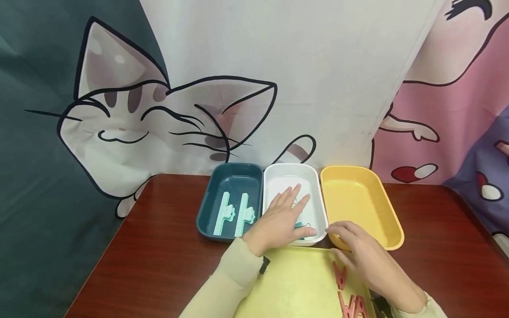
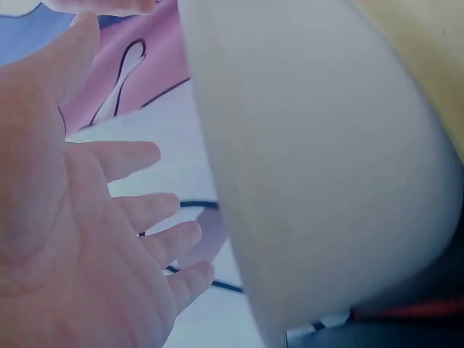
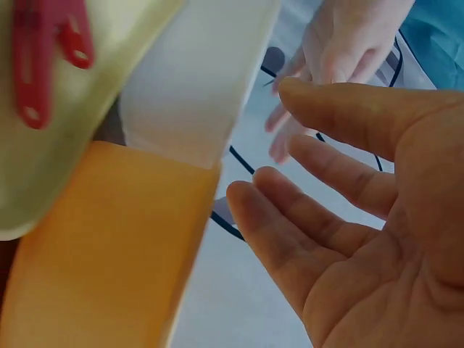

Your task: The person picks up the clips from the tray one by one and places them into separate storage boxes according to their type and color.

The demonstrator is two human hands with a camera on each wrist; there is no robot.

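My left hand [image 1: 280, 218] hovers over the white tray [image 1: 272, 174], fingers spread and palm down, holding nothing. Partly hidden under it, a teal item with wire [image 1: 298, 225], perhaps a binder clip, lies in that tray. Beside the front left corner of the yellow tray [image 1: 359, 190] is my right hand [image 1: 363, 254], its fingers loosely bent with nothing in them. In the right wrist view, the right hand [image 3: 362, 210] has a gap between thumb and fingers. Near it, several pink clothespins [image 1: 340, 276] lie on the pale yellow tray [image 1: 296, 282].
To the left stands a dark teal tray [image 1: 234, 171] with two mint ruler clips [image 1: 223, 214] [image 1: 244, 215] in it. The three deep trays form a row on the brown table [image 1: 167, 247]. A cartoon-printed cloth [image 1: 318, 66] hangs behind them.
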